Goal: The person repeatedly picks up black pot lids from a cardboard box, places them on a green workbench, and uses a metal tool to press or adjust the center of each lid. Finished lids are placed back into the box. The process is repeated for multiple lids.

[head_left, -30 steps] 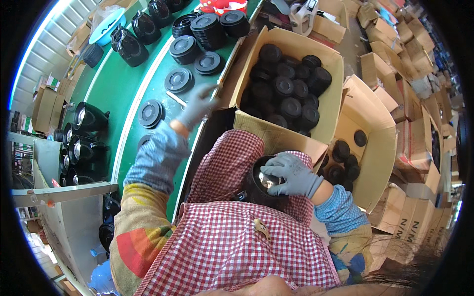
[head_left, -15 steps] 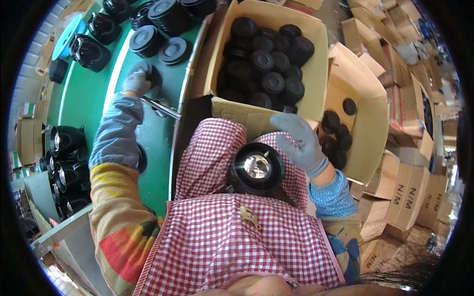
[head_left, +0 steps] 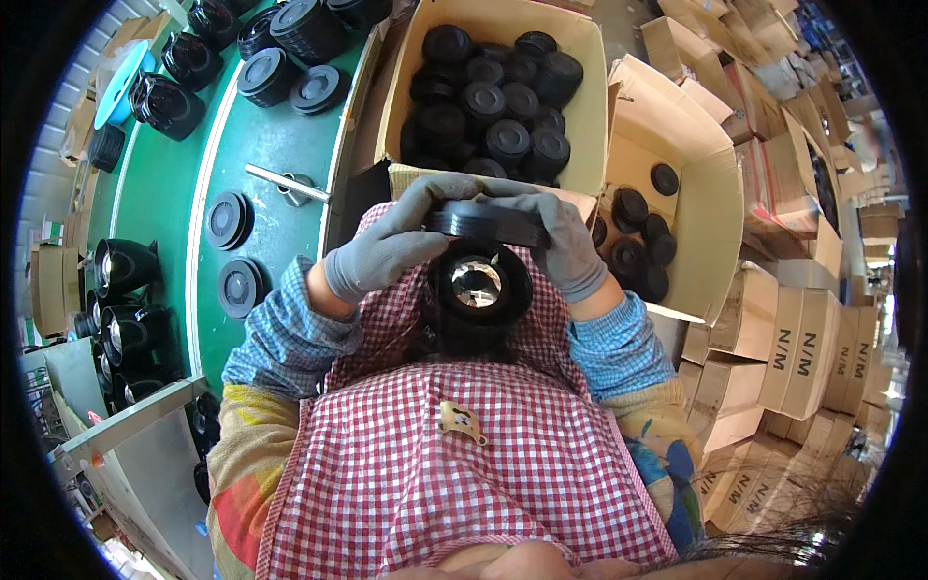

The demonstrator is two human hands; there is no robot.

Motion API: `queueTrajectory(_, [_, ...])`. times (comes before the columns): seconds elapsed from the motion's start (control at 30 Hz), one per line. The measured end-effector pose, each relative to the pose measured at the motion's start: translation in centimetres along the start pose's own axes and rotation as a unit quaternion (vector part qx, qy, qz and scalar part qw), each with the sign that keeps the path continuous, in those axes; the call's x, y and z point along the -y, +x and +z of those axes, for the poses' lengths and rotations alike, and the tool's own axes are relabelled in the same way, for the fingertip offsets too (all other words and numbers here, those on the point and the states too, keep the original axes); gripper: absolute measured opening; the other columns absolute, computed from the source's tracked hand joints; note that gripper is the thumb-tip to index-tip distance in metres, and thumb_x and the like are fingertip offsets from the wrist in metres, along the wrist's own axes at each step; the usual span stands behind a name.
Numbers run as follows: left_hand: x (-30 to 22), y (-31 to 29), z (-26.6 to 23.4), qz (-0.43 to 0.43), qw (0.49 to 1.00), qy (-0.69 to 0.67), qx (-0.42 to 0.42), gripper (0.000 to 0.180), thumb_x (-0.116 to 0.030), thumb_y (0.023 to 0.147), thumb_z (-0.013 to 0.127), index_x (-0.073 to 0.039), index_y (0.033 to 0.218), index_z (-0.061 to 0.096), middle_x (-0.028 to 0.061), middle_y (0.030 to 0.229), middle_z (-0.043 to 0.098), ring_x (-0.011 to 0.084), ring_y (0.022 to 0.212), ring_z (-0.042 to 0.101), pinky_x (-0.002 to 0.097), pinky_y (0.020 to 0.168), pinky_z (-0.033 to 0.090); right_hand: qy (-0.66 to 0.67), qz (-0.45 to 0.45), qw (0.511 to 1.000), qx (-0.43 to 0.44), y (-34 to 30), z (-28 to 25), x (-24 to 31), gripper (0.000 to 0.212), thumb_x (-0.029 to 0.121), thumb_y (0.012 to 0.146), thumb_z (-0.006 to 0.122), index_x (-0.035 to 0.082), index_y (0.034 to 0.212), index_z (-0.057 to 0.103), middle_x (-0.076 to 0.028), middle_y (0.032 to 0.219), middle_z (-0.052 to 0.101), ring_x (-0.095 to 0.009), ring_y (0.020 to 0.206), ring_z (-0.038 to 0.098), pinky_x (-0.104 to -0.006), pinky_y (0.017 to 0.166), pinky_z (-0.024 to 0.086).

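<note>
Both gloved hands grip a black round ribbed lid [head_left: 486, 223] by its sides, tilted nearly edge-on above my lap. My left hand [head_left: 394, 238] has its fingers on the lid's left side, and my right hand [head_left: 561, 240] is closed round its right side. Just below the lid, between my thighs, sits a black round housing [head_left: 510, 304] with a shiny reflector-like centre [head_left: 477, 281]. Whether the lid touches the housing cannot be made out.
An open carton [head_left: 393, 116] of black lids stands ahead; a second carton [head_left: 710, 232] holds several more. On the green bench [head_left: 266, 174] at left are lid stacks [head_left: 229, 220], a metal tube [head_left: 287, 182] and black housings [head_left: 126, 268]. Stacked cartons [head_left: 805, 353] line the right.
My left hand has come from the bench to my lap with a black lid. My right hand, earlier apart above the housing, has closed on the lid's other side.
</note>
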State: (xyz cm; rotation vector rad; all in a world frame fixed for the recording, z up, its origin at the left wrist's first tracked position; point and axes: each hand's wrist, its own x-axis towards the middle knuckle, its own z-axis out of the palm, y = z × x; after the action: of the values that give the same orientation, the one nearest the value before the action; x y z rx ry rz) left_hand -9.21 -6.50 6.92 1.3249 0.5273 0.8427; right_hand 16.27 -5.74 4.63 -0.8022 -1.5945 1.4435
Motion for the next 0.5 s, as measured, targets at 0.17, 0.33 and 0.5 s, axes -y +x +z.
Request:
queueTrajectory(0.17, [4.0, 0.1, 1.4, 0.067, 0.992, 0.104, 0.002, 0.054, -0.039, 0.112, 0.030, 0.003, 0.131, 0.059, 0.0178, 0.133, 0.060, 0.0287, 0.128, 0.056, 0.0404, 0.114, 0.038, 0.080, -0.030, 0.996, -0.031, -3.2, -0.2, -1.8, 0.044, 0.037, 0.103, 0.057, -0.001, 0.102, 0.078, -0.016, 0.117, 0.072, -0.023, 0.116, 0.063, -0.0411, 0.115, 0.039])
queueTrajectory(0.33, [6.2, -0.2, 1.9, 0.112, 0.981, 0.157, 0.023, 0.050, -0.034, 0.111, 0.035, 0.004, 0.115, 0.068, 0.0221, 0.130, 0.062, 0.0356, 0.122, 0.061, 0.0420, 0.109, 0.045, -0.038, -0.095, 0.995, 0.010, -5.0, -0.3, -3.2, 0.026, 0.027, 0.093, 0.067, 0.004, 0.088, 0.078, -0.013, 0.110, 0.074, -0.026, 0.117, 0.063, -0.0475, 0.122, 0.027])
queueTrajectory(0.5, [7.3, -0.2, 1.5, 0.178, 0.960, 0.215, 0.024, 0.045, -0.026, 0.109, 0.039, 0.004, 0.105, 0.071, 0.0236, 0.123, 0.066, 0.0383, 0.118, 0.064, 0.0444, 0.106, 0.047, -0.046, -0.112, 0.992, 0.022, -5.1, 0.0, -3.4, 0.012, 0.014, 0.085, 0.074, 0.008, 0.075, 0.071, -0.011, 0.108, 0.073, -0.027, 0.114, 0.064, -0.0505, 0.122, 0.029])
